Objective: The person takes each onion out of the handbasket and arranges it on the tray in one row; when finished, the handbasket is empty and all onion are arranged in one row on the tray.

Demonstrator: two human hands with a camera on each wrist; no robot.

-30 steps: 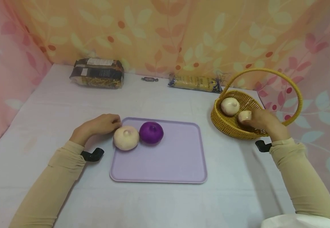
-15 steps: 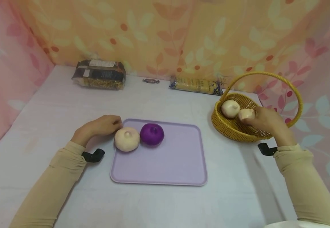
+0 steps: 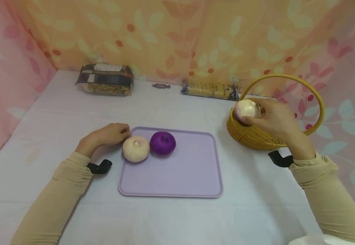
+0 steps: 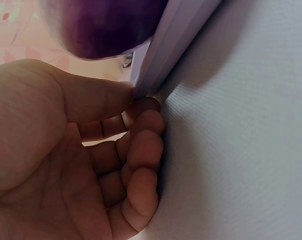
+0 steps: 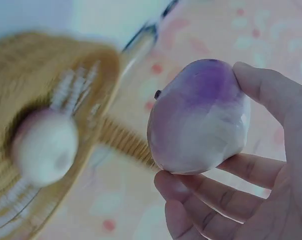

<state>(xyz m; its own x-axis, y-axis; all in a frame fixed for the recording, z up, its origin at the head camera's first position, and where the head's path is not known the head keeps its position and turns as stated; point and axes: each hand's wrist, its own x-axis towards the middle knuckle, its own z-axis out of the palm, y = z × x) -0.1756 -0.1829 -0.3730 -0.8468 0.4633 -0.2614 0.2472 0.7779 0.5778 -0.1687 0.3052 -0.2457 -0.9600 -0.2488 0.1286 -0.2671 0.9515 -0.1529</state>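
Observation:
My right hand [image 3: 277, 117] holds a white turnip with a purple patch [image 5: 201, 120] between thumb and fingers, raised over the left side of the wicker basket [image 3: 251, 137]. Inside the basket lies another pale turnip [image 5: 45, 147], blurred in the right wrist view and hidden from the head view. My left hand [image 3: 111, 133] is at the far-left corner of the lilac tray [image 3: 177, 175]; its thumb and forefinger pinch the rim [image 4: 163, 55], the other fingers curled on the cloth. On the tray sit a cream round vegetable [image 3: 136, 149] and a purple one [image 3: 163, 144], side by side.
A dark pasta bag [image 3: 105, 80], a small wrapped sweet [image 3: 161, 86] and a yellow pasta packet [image 3: 209, 90] lie along the back. The basket's tall handle [image 3: 318, 98] arches behind the right hand. White cloth [image 3: 73, 211] covers the table; floral curtains surround it.
The right hand has lifted the turnip out of the basket and moved it left, turning it in the grip. The left hand and tray have stayed in place.

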